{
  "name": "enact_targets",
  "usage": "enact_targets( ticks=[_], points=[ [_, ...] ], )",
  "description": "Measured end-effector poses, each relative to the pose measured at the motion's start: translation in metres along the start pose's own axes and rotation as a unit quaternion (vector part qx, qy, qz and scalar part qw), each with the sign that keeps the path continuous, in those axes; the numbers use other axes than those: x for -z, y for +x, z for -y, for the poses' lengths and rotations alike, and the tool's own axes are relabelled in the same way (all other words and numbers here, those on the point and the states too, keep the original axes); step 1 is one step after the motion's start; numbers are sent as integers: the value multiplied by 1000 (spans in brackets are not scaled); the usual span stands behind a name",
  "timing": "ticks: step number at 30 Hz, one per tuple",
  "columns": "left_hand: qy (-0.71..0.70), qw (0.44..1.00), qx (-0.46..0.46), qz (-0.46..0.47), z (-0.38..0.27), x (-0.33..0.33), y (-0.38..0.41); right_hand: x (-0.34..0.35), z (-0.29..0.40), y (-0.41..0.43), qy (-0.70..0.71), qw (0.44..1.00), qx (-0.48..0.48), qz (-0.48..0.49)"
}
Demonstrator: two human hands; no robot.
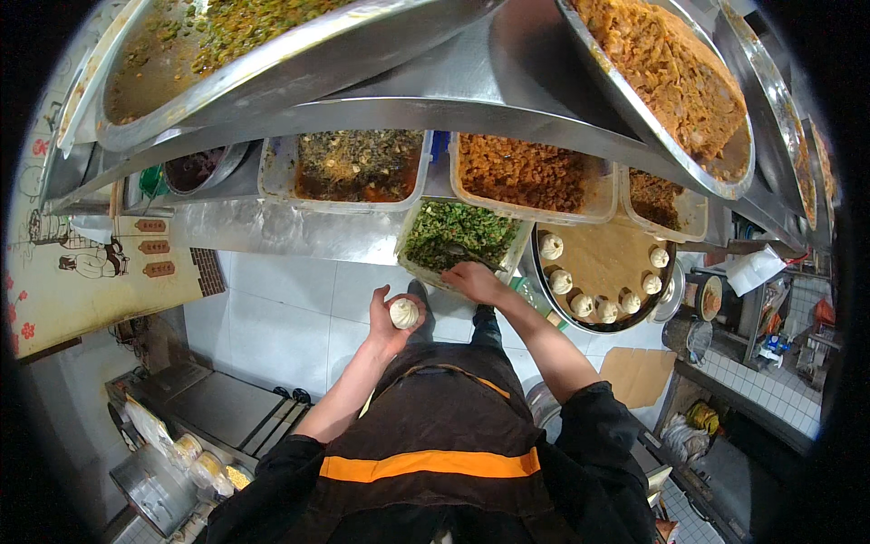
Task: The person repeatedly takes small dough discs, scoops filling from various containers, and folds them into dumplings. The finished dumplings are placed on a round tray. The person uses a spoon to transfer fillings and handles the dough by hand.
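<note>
A pleated, unbaked bun [404, 313] rests in my left hand [389, 325], its gathered top facing up. My right hand [474, 281] is at the near edge of a plastic tub of chopped green filling [452, 228]. A metal spoon [469, 253] lies with its bowl in that filling, and my right fingers are around its handle end. To the right is a large round steamer tray [604, 326] with a brown liner. Several pleated buns [607, 311] sit along its rim, spaced apart.
Behind the green tub stand tubs of dark filling [360, 163], reddish-brown minced filling [527, 170] and darker mince [652, 197]. Above them, a steel shelf [435, 112] carries large bowls of filling [666, 75]. A flattened cardboard piece [637, 376] lies at the right.
</note>
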State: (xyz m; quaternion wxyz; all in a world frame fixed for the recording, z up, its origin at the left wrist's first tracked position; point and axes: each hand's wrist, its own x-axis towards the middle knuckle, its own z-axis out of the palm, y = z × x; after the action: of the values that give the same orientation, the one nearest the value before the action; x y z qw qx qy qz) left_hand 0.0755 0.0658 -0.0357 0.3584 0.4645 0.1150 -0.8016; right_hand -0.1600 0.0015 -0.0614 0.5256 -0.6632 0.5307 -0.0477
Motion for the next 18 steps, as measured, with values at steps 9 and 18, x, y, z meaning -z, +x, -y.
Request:
enact_targets(
  ticks=[9,18],
  points=[
    [13,1000,-3,18,-10,-10,1,-7,29,-36,-65,988,40,-136],
    [111,990,-89,23,-21,-51,5,-5,120,-61,220,947,62,-225]
  ],
)
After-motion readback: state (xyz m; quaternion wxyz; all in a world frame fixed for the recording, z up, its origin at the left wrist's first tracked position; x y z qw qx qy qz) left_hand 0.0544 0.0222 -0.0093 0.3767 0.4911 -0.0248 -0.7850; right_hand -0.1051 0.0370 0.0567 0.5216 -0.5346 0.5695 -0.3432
